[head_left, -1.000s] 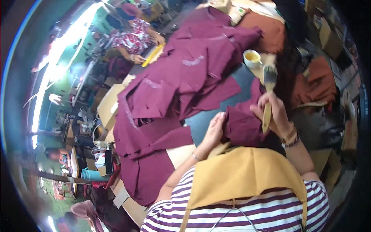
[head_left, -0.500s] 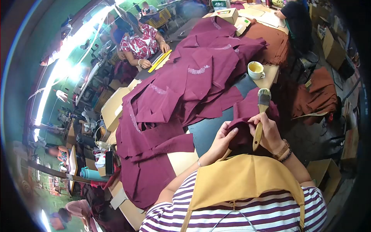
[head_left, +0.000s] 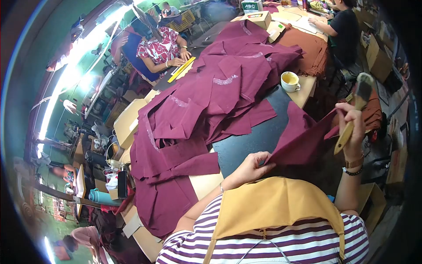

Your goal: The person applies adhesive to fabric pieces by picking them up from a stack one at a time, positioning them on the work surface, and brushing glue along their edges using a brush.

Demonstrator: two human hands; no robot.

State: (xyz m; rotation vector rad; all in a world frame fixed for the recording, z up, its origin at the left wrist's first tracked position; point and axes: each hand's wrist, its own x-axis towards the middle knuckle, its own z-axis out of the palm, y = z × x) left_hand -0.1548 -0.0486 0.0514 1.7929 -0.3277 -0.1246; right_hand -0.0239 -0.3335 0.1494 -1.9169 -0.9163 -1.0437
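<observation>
A piece of maroon fabric (head_left: 299, 138) is stretched between my two hands above the table's near edge. My left hand (head_left: 251, 169) pinches its lower left corner between thumb and fingers. On the far right, my raised right hand (head_left: 353, 125) grips the fabric's other corner and also holds a paintbrush (head_left: 346, 137), its bristles pointing up. Under the fabric's left side lies a dark cutting mat (head_left: 239, 152). A white cup (head_left: 290, 82) with yellowish contents stands on the table just beyond the fabric.
Overlapping maroon fabric pieces (head_left: 176, 136), some with whitish streaks, cover much of the table. Across it, a person in a patterned top (head_left: 160, 46) handles a yellow ruler (head_left: 181, 70). Rust-coloured fabric (head_left: 305, 48) lies near another person in black (head_left: 343, 33). A teal bottle (head_left: 103, 197) rests at left.
My right hand has swung right and up with the brush, drawing the bunched fabric out taut. My left hand has lowered slightly, still pinching it. The person opposite has brought both hands together at the ruler.
</observation>
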